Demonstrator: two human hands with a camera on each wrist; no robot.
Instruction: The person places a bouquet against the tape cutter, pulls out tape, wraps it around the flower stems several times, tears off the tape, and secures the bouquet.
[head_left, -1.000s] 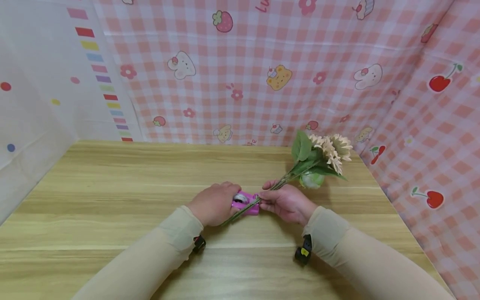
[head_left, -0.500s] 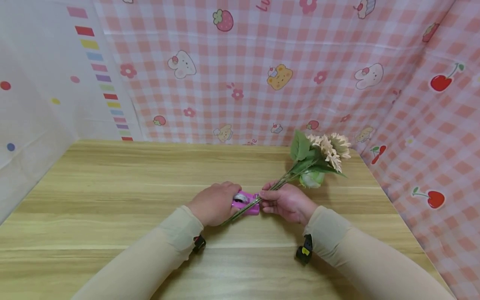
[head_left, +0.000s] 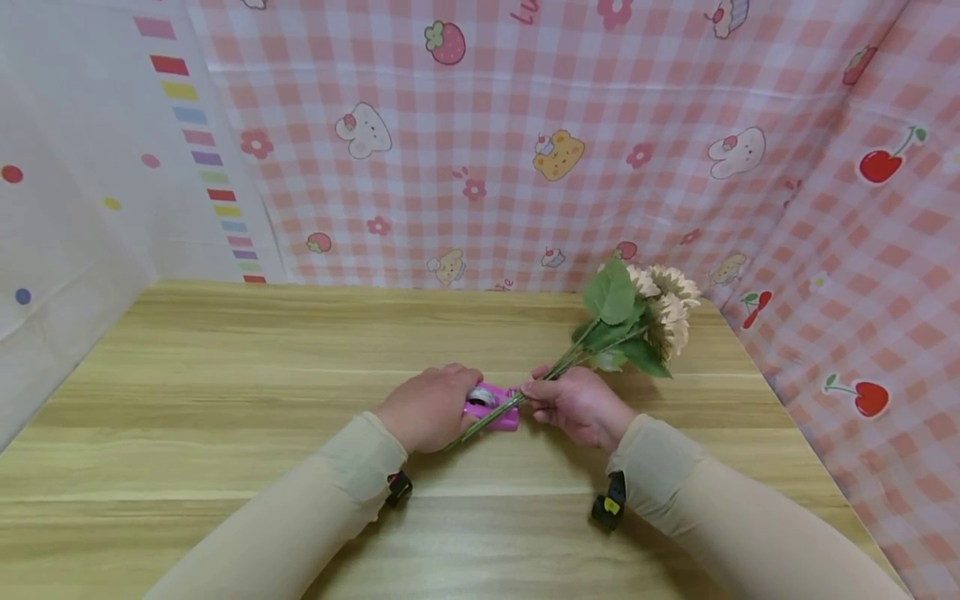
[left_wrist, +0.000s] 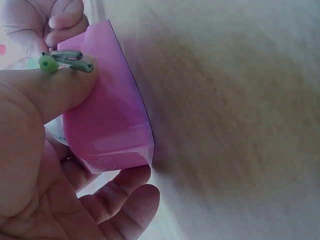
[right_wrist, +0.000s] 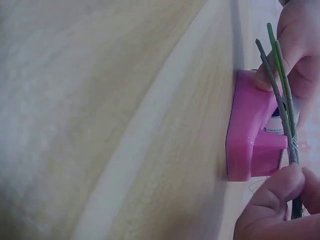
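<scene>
My left hand (head_left: 433,408) grips a pink tape dispenser (left_wrist: 112,110) from its left end, thumb on the near side and fingers round the far side. A roll of tape (head_left: 481,396) sits in it. Between thumb and fingers, my right hand (head_left: 577,404) pinches the green stems (right_wrist: 285,105) of a bunch of artificial flowers (head_left: 663,300). These stems slant across the dispenser, their cut ends by my left thumb. Clear tape seems wrapped round them near the dispenser's toothed edge in the right wrist view. Cream blooms and green leaves (head_left: 609,292) point to the back right.
The wood-grain table (head_left: 247,375) runs under both arms. Behind it hangs a pink checked cloth (head_left: 420,167), and another cloth closes off the right side. A white cloth (head_left: 75,208) with coloured dots hangs at the left.
The flower bunch has turned about its stems: a leaf now faces forward and the blooms have shifted round. My right fingers have moved slightly. My left hand and the dispenser stay put.
</scene>
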